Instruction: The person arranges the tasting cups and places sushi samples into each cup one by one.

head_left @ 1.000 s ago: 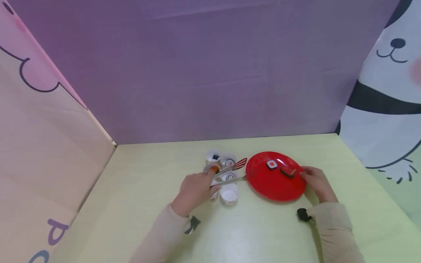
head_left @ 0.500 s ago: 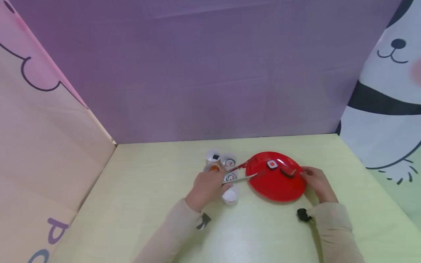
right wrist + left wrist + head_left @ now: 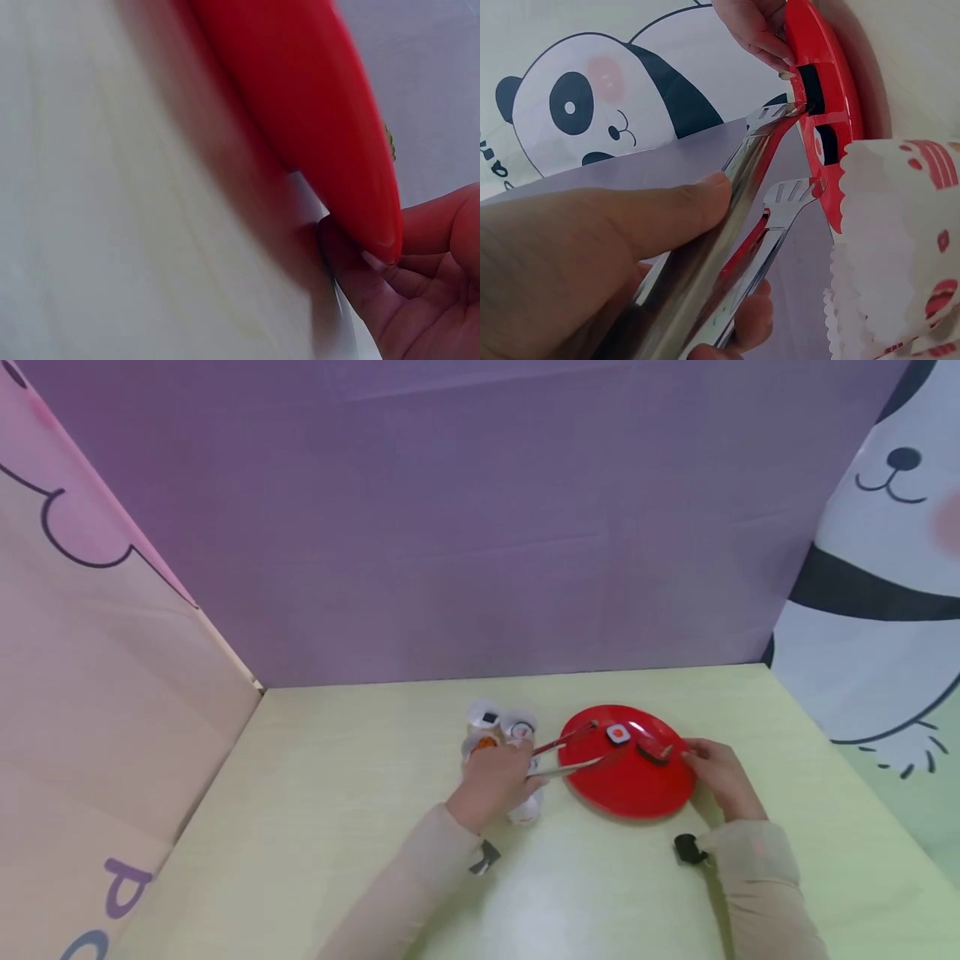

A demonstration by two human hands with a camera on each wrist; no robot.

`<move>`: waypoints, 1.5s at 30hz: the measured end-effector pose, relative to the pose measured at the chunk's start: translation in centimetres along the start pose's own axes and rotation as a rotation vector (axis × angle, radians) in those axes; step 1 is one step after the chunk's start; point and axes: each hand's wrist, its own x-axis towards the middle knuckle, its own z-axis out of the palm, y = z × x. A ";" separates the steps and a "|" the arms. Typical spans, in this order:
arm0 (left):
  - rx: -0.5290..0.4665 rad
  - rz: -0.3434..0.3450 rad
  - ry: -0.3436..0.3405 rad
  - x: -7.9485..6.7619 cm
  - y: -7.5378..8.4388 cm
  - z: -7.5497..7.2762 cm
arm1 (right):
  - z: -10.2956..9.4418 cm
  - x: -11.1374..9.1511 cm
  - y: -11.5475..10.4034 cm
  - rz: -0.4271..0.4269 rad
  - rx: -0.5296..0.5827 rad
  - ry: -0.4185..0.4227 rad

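My left hand [image 3: 495, 781] holds metal tongs [image 3: 739, 187], thumb on the upper arm and fingers curled below. The spread tong tips reach over the left part of a red plate [image 3: 637, 797], one each side of a small white-edged sushi roll [image 3: 618, 735] with an orange centre; nothing is plainly between them. A dark sushi piece [image 3: 654, 752] lies to its right, largely black in the left wrist view. My right hand [image 3: 723, 777] pinches the plate's right rim; thumb and fingers [image 3: 420, 300] close on the edge in the right wrist view.
Several white paper cups stand left of the plate, partly hidden by the left hand. A far cup [image 3: 482, 718] has a dark piece, and another cup [image 3: 480, 745] an orange one. A purple backdrop [image 3: 480, 527] stands behind the table, with a panda-printed cloth [image 3: 877, 668] at right.
My left hand has moved right with the tongs, from above the cups to where the tips lie over the plate. The right hand and the plate stay in place.
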 end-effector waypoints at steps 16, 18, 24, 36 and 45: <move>-0.090 -0.033 -0.074 2.0 1.8 -0.6 | -0.1 -0.1 -0.1 -0.057 -0.019 0.033; -0.074 -0.023 -0.069 2.2 1.9 -0.6 | -0.1 0.0 -0.1 -0.061 -0.022 0.032; -0.025 -0.018 -0.078 2.8 2.2 -0.4 | -0.2 0.0 -0.1 -0.049 -0.032 0.023; -0.060 -0.053 -0.103 3.8 2.4 0.1 | 0.0 0.1 -0.2 0.006 -0.029 0.018; -0.053 -0.106 -0.139 4.4 2.8 0.3 | 0.0 0.0 -0.1 -0.032 -0.041 0.030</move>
